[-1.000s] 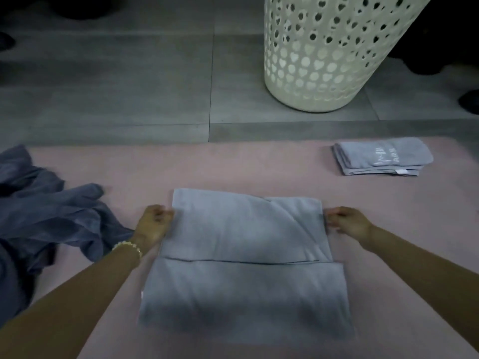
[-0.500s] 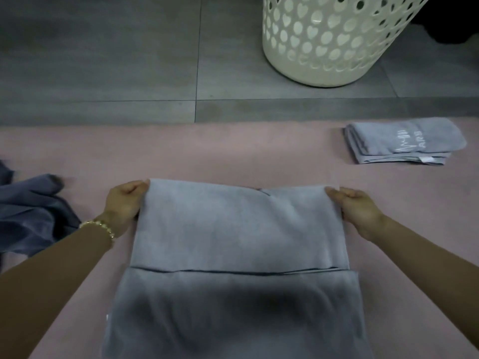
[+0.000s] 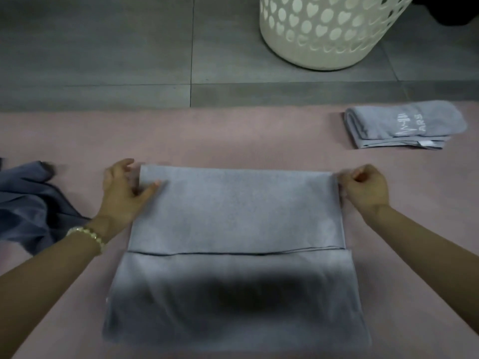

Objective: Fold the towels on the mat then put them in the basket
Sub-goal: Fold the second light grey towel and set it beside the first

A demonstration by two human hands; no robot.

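Note:
A light grey towel [image 3: 233, 208] lies flat on the pink mat [image 3: 233, 138] in front of me, its far part doubled over so that a layer edge runs across its middle. My left hand [image 3: 121, 193] holds the towel's far left edge, thumb lying on top. My right hand [image 3: 365, 187] pinches the far right corner with curled fingers. A second grey towel [image 3: 404, 123], folded small and showing white lettering, rests on the mat at the far right. The white basket [image 3: 324, 35] with heart-shaped holes stands on the floor beyond the mat.
A heap of darker blue-grey cloth [image 3: 26, 203] lies on the mat's left side, close to my left forearm. Grey floor tiles [image 3: 103, 47] stretch beyond the mat's far edge. A dark shadow covers the near part of the towel.
The view has tilted down and closer. Both hands slid outward along the far edge, pulling it straight and flattening a crease. My left thumb now lies on top of the towel.

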